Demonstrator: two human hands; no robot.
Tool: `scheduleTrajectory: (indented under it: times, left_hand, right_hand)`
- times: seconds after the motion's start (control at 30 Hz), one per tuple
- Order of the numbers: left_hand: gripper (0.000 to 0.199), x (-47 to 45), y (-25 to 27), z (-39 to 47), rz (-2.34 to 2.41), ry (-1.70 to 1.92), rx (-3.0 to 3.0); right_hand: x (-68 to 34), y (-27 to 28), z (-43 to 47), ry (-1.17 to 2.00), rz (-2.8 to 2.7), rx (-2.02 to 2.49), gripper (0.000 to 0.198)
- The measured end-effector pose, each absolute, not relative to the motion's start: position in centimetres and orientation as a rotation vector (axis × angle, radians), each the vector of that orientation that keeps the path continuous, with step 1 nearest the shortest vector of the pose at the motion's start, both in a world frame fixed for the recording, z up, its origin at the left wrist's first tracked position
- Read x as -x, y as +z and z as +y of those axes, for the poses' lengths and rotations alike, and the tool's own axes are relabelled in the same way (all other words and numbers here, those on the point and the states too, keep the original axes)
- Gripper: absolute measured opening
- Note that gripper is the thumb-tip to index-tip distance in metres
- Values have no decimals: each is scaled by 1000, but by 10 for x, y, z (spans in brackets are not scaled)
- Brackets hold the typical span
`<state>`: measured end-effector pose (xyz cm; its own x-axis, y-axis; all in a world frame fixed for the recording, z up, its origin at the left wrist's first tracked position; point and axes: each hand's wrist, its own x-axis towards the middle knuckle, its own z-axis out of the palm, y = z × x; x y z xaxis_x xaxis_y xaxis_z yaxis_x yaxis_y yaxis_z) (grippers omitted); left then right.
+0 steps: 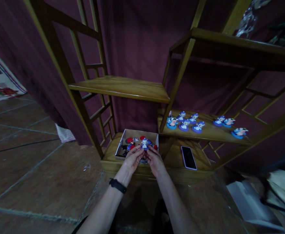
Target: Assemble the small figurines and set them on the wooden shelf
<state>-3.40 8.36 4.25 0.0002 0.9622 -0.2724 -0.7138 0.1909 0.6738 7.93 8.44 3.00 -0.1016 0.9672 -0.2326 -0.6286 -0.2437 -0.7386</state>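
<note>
A small purple-and-white figurine (144, 143) is held upright between the fingertips of my left hand (133, 158) and my right hand (154, 158). Both hands are closed on it, just over the front edge of an open cardboard box (121, 143). Inside the box lie several more figurines, some with red bases (130, 140), partly covered by my fingers. To the right, several purple figurines (184, 124) and blue-based figurines (172, 123) stand on a wooden shelf (208, 131).
A phone (188, 157) lies on the lower board right of the box. An upper shelf (123, 87) juts out above the box, and a wooden post (181, 71) divides the rack. A white box (252, 204) sits on the floor at right.
</note>
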Motion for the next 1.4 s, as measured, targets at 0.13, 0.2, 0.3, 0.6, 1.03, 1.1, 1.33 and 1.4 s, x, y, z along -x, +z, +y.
scheduleTrajectory:
  times: [0.13, 0.2, 0.3, 0.6, 1.03, 1.1, 1.33, 1.4]
  left_hand:
    - [27, 33, 44, 81, 810, 1379, -403]
    - [25, 33, 44, 79, 815, 1390, -408]
    - [22, 33, 43, 76, 798, 1404, -400]
    - [6, 36, 41, 72, 812, 1365, -292]
    - [17, 46, 38, 83, 850, 1235, -116]
    - [18, 48, 37, 85, 849, 1221, -79]
    - [23, 48, 37, 93, 851, 1204, -28]
    - [22, 47, 37, 94, 858, 1207, -17]
  right_hand:
    - [-78, 34, 81, 1655, -552, 838, 37]
    - [-78, 35, 79, 1651, -546, 837, 38]
    - [-76, 34, 77, 1626, -527, 847, 37]
    - [-71, 30, 76, 1566, -503, 904, 30]
    - [-67, 25, 83, 1471, -646, 1027, 30]
    - [-65, 23, 84, 1439, -702, 1045, 29]
    - [-62, 19, 87, 1373, -832, 1103, 30]
    - [-63, 18, 88, 1363, -855, 1108, 30]
